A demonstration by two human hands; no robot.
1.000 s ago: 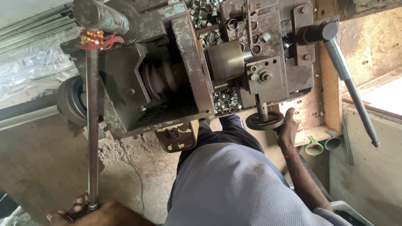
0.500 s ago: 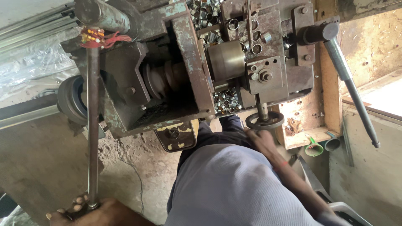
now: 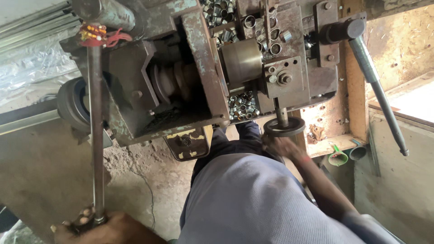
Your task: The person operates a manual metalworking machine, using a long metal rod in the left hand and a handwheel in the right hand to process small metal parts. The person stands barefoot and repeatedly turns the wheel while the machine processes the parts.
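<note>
I look down at an old metal lathe (image 3: 190,68) with worn green paint. My left hand (image 3: 97,226) is closed around the lower end of a long steel lever bar (image 3: 96,135) that runs up to a red-wrapped joint (image 3: 97,35). My right hand (image 3: 282,145) sits just under the round black handwheel (image 3: 284,127) at the machine's front; whether it touches the wheel is unclear through blur. A brass-coloured cylindrical chuck (image 3: 242,61) sits at the machine's centre.
Several small metal rings lie in a heap below the chuck (image 3: 242,106) and at the top of the machine (image 3: 221,11). A long dark lever handle (image 3: 377,90) angles down at the right. A wooden frame (image 3: 352,90) and a green funnel-shaped piece (image 3: 337,158) stand at the right.
My right hand has slid from the right side of the handwheel round to its underside. My left hand stays on the lever bar.
</note>
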